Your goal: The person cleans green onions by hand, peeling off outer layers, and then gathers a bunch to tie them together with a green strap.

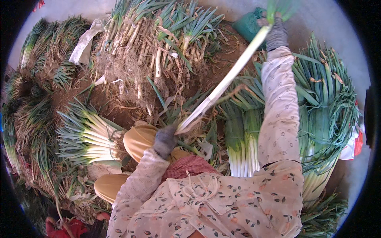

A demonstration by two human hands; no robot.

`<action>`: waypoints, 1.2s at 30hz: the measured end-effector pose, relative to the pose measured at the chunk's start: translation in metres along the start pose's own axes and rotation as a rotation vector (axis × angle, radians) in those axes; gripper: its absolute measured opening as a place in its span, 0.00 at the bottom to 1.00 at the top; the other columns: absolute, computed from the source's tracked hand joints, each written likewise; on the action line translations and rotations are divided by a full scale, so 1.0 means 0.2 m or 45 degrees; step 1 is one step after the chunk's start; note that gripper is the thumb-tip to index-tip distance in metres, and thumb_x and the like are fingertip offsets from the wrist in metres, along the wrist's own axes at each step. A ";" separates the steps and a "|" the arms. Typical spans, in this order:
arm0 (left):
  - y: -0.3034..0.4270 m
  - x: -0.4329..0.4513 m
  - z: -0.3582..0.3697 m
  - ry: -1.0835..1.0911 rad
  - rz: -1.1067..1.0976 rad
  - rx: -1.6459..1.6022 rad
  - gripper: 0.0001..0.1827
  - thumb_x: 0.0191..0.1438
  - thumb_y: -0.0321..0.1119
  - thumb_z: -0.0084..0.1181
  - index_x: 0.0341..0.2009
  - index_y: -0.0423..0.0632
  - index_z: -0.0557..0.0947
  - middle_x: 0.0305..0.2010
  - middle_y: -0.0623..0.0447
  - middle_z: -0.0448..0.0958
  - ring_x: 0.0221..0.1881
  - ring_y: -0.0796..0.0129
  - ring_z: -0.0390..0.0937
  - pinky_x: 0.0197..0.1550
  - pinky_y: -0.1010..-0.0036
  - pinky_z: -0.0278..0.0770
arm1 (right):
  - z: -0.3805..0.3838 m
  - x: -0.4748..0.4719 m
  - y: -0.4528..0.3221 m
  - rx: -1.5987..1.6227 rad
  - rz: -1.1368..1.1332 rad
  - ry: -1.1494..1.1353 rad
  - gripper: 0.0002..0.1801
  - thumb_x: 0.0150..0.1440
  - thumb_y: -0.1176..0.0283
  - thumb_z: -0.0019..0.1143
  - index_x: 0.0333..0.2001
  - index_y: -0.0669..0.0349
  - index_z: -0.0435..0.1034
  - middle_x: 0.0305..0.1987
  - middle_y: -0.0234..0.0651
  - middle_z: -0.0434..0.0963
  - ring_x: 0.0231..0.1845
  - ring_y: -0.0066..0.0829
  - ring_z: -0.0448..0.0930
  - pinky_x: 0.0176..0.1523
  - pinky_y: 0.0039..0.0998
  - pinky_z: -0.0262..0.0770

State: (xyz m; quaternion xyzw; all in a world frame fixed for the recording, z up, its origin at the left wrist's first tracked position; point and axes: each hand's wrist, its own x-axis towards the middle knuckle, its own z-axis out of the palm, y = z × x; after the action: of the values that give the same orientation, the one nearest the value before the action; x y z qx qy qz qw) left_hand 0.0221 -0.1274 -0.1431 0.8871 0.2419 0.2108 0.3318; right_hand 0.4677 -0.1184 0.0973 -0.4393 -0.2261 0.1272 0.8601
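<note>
A long leek or large green onion (229, 76) with a bare white stem stretches diagonally between my gloved hands. My right hand (275, 31), raised at the upper right, grips it where the stem turns green; its leaves are blurred beyond. Closed around the root end is my left hand (165, 141), above my knee. Loose peeled skin hangs beside the stem near that hand. Left of my knee lies a fan of cleaned stalks (96, 142) with white stems and green tops. Near my right forearm are tied bundles of leeks (242, 142), partly hidden by the sleeve.
Ahead is a large heap of unpeeled stalks (143, 53) with dry roots. More piles (32, 119) line the left. A green sack (248, 23) stands behind my right hand. Large tied bundles (323, 98) rise at the right. A person's red garment (70, 227) shows at the lower left.
</note>
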 end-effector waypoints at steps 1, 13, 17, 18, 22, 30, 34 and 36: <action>-0.30 -0.20 0.11 -0.109 -0.313 -0.041 0.21 0.44 0.32 0.54 0.46 0.51 0.72 0.33 0.43 0.75 0.33 0.50 0.75 0.35 0.61 0.73 | 0.06 0.02 -0.05 -0.050 0.011 0.028 0.25 0.56 0.51 0.39 0.44 0.62 0.59 0.28 0.41 0.70 0.19 0.32 0.69 0.25 0.33 0.70; -0.07 -0.07 -0.12 -0.675 -0.512 0.573 0.12 0.46 0.31 0.45 0.38 0.50 0.76 0.35 0.45 0.76 0.37 0.52 0.75 0.39 0.61 0.72 | -0.40 0.59 -0.40 -0.254 -0.063 0.149 0.21 0.60 0.56 0.34 0.43 0.64 0.60 0.29 0.45 0.73 0.17 0.32 0.67 0.30 0.39 0.76; -0.16 -0.17 -0.13 -0.622 -0.443 0.764 0.12 0.50 0.33 0.41 0.36 0.50 0.77 0.32 0.47 0.77 0.35 0.54 0.76 0.37 0.60 0.72 | -0.47 0.71 -0.49 -0.354 -0.138 0.331 0.26 0.59 0.52 0.32 0.37 0.68 0.64 0.25 0.43 0.72 0.15 0.32 0.67 0.30 0.38 0.77; -0.08 -0.08 -0.15 -0.931 -0.607 0.681 0.17 0.48 0.37 0.48 0.44 0.50 0.74 0.41 0.44 0.75 0.43 0.53 0.73 0.44 0.60 0.70 | -0.55 0.77 -0.72 -0.385 -0.222 0.408 0.27 0.59 0.51 0.30 0.35 0.68 0.65 0.25 0.43 0.73 0.15 0.32 0.68 0.30 0.38 0.77; -0.10 -0.05 -0.17 -0.739 -0.285 0.434 0.38 0.41 0.45 0.59 0.57 0.52 0.61 0.54 0.42 0.64 0.54 0.50 0.65 0.53 0.62 0.65 | -0.30 0.53 -0.81 -0.508 -0.521 0.350 0.26 0.60 0.53 0.30 0.37 0.69 0.65 0.25 0.43 0.73 0.19 0.34 0.71 0.32 0.38 0.77; 0.55 0.61 -0.28 0.487 0.247 0.451 0.50 0.31 0.59 0.62 0.55 0.41 0.62 0.41 0.44 0.71 0.39 0.52 0.70 0.44 0.62 0.65 | 0.16 0.08 -0.31 0.086 0.029 0.118 0.17 0.54 0.63 0.49 0.42 0.62 0.58 0.29 0.44 0.68 0.25 0.38 0.70 0.35 0.47 0.75; 0.43 0.71 -0.23 0.415 0.199 0.560 0.39 0.39 0.53 0.59 0.53 0.45 0.65 0.33 0.48 0.72 0.36 0.57 0.70 0.41 0.62 0.65 | 0.22 -0.01 -0.30 0.205 0.190 0.095 0.18 0.51 0.67 0.54 0.42 0.60 0.58 0.34 0.44 0.66 0.28 0.40 0.70 0.37 0.56 0.73; 0.43 0.70 -0.23 0.445 0.248 0.602 0.34 0.40 0.52 0.58 0.49 0.46 0.69 0.31 0.49 0.73 0.34 0.57 0.71 0.39 0.62 0.66 | 0.23 -0.03 -0.31 0.335 0.278 0.042 0.19 0.50 0.69 0.57 0.42 0.59 0.59 0.34 0.44 0.66 0.29 0.40 0.71 0.39 0.64 0.70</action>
State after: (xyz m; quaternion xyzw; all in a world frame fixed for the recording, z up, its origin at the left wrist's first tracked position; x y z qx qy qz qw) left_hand 0.1327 -0.0830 -0.0218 0.9090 0.2517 0.3288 0.0477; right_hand 0.4402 -0.1253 0.1695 -0.3470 -0.1445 0.2411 0.8948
